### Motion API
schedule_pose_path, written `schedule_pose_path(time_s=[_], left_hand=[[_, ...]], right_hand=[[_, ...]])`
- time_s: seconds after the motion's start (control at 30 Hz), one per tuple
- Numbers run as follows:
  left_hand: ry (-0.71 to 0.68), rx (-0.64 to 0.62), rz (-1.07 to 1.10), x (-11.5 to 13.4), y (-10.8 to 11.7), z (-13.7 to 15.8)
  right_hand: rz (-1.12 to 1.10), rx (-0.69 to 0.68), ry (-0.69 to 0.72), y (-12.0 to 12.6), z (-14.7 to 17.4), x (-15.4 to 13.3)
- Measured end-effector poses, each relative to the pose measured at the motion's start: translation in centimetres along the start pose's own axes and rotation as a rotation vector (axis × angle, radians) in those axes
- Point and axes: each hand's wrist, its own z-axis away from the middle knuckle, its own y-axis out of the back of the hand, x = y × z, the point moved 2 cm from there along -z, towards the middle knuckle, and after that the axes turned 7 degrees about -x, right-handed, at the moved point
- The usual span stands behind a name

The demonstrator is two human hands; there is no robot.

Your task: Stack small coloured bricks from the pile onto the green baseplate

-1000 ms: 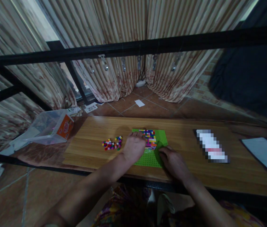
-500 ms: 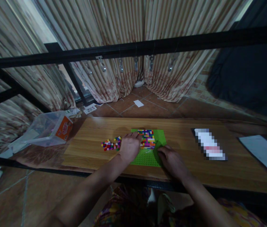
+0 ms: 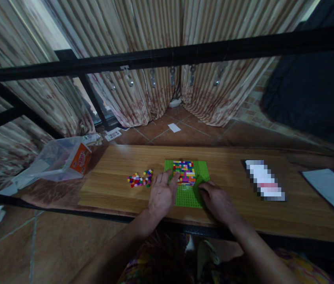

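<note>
A green studded baseplate [image 3: 187, 199] lies on the wooden table, with a low block of multicoloured toy bricks [image 3: 184, 172] built on it. My left hand [image 3: 161, 193] is open at the block's left side, its fingers stretched out and the index finger touching the bricks near their front left corner. My right hand [image 3: 217, 199] rests over the plate's right edge, its fingers curled together; whatever is between them, if anything, is hidden. Left of my left hand, a loose pile of small coloured bricks [image 3: 139, 180] is spread on the wood.
A clear plastic bin [image 3: 57, 157] with an orange label stands beyond the table's left end. On the right of the wooden table [image 3: 110, 169] lies a blurred-out flat object [image 3: 264, 180], and a pale sheet [image 3: 332, 191] is farther right. A black metal bar [image 3: 155, 59] crosses beyond the table.
My left hand has drawn back toward me from the top of the brick block, uncovering more of it, and its fingers have straightened. My right hand stays almost where it was.
</note>
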Motion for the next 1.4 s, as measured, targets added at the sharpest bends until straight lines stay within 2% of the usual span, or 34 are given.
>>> schedule_pose_path(time_s=[0.47, 0.7, 0.8, 0.9, 1.0, 1.1, 1.2, 1.4], left_hand=[[0.039, -0.033, -0.008, 0.2, -1.4, 0.3], [0.049, -0.019, 0.044, 0.3, -0.9, 1.1], [0.133, 0.032, 0.101, -0.9, -0.4, 2.1], [0.298, 0.093, 0.098, -3.6, 0.1, 3.2], [0.423, 0.078, 0.057, -6.5, 0.4, 3.8], [0.432, 0.012, 0.029, -8.1, 0.5, 4.0], [0.431, -0.025, 0.000, -8.5, 0.5, 3.9], [0.394, -0.010, -0.013, -8.7, 0.2, 3.7]], right_hand=[[0.027, 0.014, 0.029, -0.3, 0.1, 0.5], [0.062, 0.014, 0.042, -0.3, 0.2, 0.8], [0.074, 0.019, 0.054, -0.4, 0.3, 0.9], [0.064, 0.020, 0.052, -0.4, 0.3, 1.0], [0.054, 0.021, 0.049, -0.4, 0.3, 1.0], [0.052, 0.024, 0.051, -0.4, 0.2, 0.8], [0.051, 0.024, 0.047, -0.3, 0.2, 0.7], [0.046, 0.024, 0.045, -0.3, 0.2, 0.7]])
